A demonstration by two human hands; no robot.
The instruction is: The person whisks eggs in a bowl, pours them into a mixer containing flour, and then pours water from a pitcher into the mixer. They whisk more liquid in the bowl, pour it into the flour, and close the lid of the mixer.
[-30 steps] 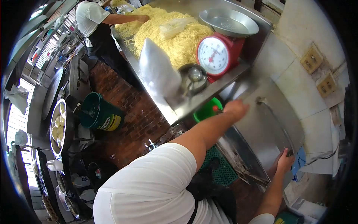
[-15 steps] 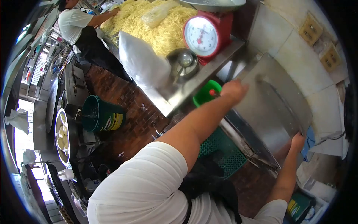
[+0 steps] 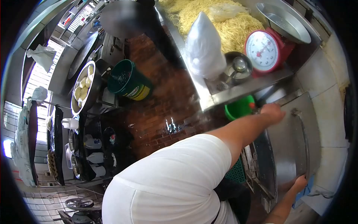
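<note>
While left hand point(image 3: 272, 112) clamps steel tray point(image 3: 294, 149) at upper edge, right hand point(image 3: 300, 183) grips lower rim. Tray sits below worktop point(image 3: 238, 95) corner.

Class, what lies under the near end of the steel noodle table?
A green basin, partly visible beside the left hand gripping the steel tray. The steel table covers its far side and whatever sits behind.

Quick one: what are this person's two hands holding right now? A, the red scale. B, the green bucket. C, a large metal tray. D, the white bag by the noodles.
C: the left hand holds the upper edge of the large metal tray, and the right hand holds its lower edge.
</note>
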